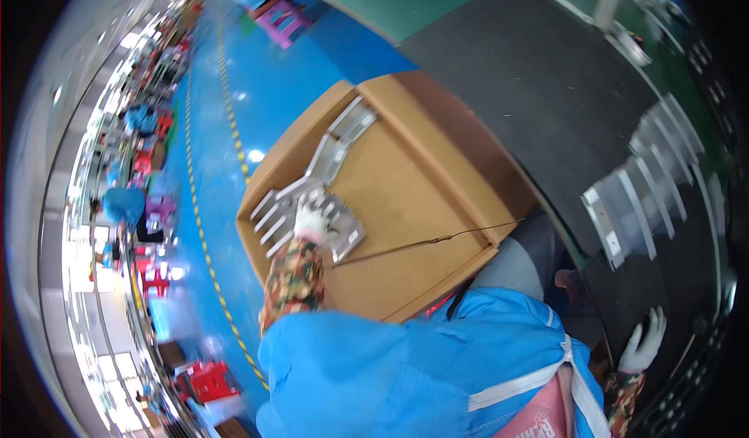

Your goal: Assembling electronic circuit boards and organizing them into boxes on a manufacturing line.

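My left hand (312, 221), in a white glove below a camouflage sleeve, is down in an open cardboard box (421, 153). Its fingers close over a silver metal part (345, 231), and part of the grip is hidden under the glove. Beside it, against the box's left wall, stand several ribbed metal parts (271, 221). Two more silver pieces (328, 159) run in a line toward the far corner. Far to the right, my right hand (645, 340), also gloved, is above the dark tabletop with fingers spread, holding nothing.
On the dark table (523, 56) at the right lie several rows of silver finned metal parts (636, 204). A purple stool (282, 23) and a person in blue are beyond the box. Blue floor with yellow-black striped lines (204, 243) and red stools (207, 382) lies left.
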A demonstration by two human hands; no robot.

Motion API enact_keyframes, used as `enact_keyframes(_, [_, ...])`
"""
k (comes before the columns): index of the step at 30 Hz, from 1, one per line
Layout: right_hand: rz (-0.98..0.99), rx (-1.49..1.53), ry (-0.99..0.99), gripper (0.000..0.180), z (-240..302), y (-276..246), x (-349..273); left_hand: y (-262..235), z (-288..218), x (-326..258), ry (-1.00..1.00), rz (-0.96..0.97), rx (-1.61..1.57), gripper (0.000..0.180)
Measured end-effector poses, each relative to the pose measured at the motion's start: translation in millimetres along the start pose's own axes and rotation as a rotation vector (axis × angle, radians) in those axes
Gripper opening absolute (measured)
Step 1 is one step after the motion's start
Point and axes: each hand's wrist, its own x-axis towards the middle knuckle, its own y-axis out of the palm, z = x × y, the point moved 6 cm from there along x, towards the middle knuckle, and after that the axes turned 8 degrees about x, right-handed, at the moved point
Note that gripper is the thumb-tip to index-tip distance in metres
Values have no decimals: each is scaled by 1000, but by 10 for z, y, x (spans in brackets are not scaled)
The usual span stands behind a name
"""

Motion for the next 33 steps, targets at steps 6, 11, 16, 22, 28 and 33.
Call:
enact_keyframes(6, [-24,29,47,37,113,-8,86,-1758,-405,89,-106,-491,-304,30])
enact_keyframes(11, [-114,42,9,35,207,-150,71,-3808,-702,623,182,-850,-125,24])
enact_keyframes(16, [-138,85,13,37,174,-141,80,-5046,-1396,1548,457,-918,150,21])
enact_keyframes(22, [-148,130,30,37,215,-179,86,-5781,-2421,2699,566,-672,419,26])
enact_keyframes(28, [-156,162,25,38,205,-177,26,-5744,-3144,3650,526,-430,491,50])
enact_keyframes(33, [-128,162,30,38,163,-185,66,-5708,-3153,3615,583,-541,421,70])
